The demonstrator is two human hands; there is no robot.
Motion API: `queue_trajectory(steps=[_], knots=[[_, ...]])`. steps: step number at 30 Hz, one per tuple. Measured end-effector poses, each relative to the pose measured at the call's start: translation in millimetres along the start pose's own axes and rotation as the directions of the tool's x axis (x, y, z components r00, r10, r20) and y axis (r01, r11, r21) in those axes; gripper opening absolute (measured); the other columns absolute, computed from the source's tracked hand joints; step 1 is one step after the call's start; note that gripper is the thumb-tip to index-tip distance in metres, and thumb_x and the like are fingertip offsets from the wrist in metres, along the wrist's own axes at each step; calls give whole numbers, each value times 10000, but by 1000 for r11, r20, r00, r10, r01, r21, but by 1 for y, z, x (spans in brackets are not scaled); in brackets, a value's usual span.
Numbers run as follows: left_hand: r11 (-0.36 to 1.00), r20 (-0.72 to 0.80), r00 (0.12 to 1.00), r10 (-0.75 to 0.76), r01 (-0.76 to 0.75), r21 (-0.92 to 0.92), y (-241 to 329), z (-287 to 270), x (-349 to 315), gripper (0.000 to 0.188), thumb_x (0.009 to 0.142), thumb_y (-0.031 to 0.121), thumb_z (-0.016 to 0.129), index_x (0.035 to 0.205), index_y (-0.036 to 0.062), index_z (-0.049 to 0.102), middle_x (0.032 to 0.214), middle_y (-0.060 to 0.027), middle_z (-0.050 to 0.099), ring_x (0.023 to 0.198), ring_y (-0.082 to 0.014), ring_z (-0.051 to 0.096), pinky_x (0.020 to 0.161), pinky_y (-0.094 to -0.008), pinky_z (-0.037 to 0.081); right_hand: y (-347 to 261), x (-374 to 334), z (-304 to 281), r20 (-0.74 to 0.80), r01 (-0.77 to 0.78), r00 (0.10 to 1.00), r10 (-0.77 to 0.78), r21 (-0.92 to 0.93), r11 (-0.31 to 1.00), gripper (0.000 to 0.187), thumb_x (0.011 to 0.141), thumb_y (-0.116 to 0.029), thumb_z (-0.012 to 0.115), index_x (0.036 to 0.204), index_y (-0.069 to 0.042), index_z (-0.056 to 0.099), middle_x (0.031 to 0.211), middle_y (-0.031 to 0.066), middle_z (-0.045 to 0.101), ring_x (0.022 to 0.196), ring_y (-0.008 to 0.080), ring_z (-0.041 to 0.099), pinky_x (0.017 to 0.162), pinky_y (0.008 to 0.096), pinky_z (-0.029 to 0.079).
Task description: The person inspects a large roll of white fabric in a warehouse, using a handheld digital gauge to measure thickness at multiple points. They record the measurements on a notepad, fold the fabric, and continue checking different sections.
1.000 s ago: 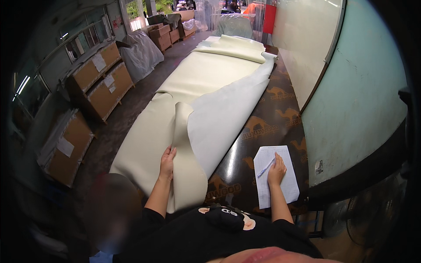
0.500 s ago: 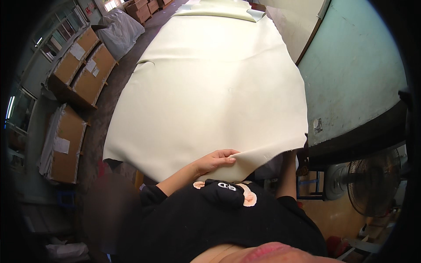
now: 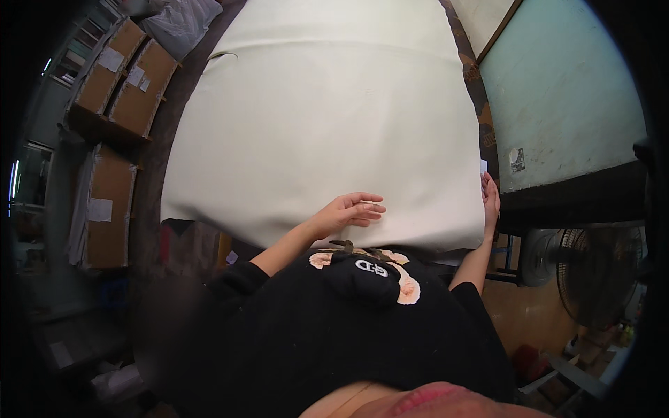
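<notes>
A broad cream-white leather sheet (image 3: 313, 132) lies spread out in front of me, its near edge close to my body. My left hand (image 3: 352, 211) rests on it near that edge, fingers loosely stretched and apart, gripping nothing. At the sheet's right edge is my right hand (image 3: 490, 200), its fingers pointing forward along the edge and partly hidden. A small white piece (image 3: 483, 166) shows just beyond those fingertips; I cannot tell whether they touch it. Toward the far left edge the sheet has a small slit or fold (image 3: 223, 55).
Brown cardboard boxes (image 3: 143, 90) stand at the left, with a plastic-covered pile (image 3: 182, 26) behind them. A pale green panel (image 3: 564, 104) rises close along the right. A standing fan (image 3: 592, 275) is at the lower right.
The near right part of the sheet, lifted and folded before, now lies flatter. My left hand has let go of it. My right hand has come out from under the sheet to its right edge.
</notes>
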State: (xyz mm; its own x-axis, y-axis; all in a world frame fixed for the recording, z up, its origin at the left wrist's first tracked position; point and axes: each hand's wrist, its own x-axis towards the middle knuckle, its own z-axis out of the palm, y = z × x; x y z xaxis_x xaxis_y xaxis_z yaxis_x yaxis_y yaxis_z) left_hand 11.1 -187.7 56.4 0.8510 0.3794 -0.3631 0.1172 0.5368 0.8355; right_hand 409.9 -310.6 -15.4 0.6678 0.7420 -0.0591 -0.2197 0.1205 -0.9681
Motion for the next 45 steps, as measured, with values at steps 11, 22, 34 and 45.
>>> queue_trajectory(steps=[11, 22, 34, 45], knots=[[924, -807, -529, 263, -104, 369, -66, -184, -172, 500, 1017, 422, 525, 1342, 44, 502, 1368, -147, 530, 1197, -276, 548, 991, -377, 458, -85, -67, 67, 224, 278, 960, -167, -716, 641, 397, 896, -167, 716, 1262, -34, 642, 1311, 103, 641, 1233, 255, 585, 1041, 376, 439], [431, -469, 10, 883, 377, 820, -94, -18, -116, 673, 884, 106, 670, 1488, 33, 382, 1599, -203, 286, 1492, -385, 240, 1193, -521, 200, -42, -46, 34, -68, 76, 983, -170, -694, 716, 306, 939, -126, 611, 1230, -39, 647, 1252, 162, 658, 1175, 312, 614, 993, 382, 474], [-50, 369, 871, 323, -374, 926, -30, 78, 51, 962, 766, 427, 813, 1540, 146, 316, 1608, -168, 255, 1472, -473, 204, 1152, -656, 231, 11, -18, 48, -159, 58, 890, -427, -890, 452, 434, 861, -257, 743, 1262, -131, 635, 1188, 61, 677, 1066, 273, 613, 932, 388, 466], [-191, 431, 802, 414, -387, 902, -59, 66, 81, 677, 847, 254, 737, 1460, 156, 468, 1549, -143, 390, 1443, -427, 310, 1145, -635, 265, -10, -39, -9, -117, -20, 993, 0, -166, 986, 236, 1028, -88, 504, 1195, 45, 603, 1036, 110, 698, 806, 110, 666, 732, 227, 553]])
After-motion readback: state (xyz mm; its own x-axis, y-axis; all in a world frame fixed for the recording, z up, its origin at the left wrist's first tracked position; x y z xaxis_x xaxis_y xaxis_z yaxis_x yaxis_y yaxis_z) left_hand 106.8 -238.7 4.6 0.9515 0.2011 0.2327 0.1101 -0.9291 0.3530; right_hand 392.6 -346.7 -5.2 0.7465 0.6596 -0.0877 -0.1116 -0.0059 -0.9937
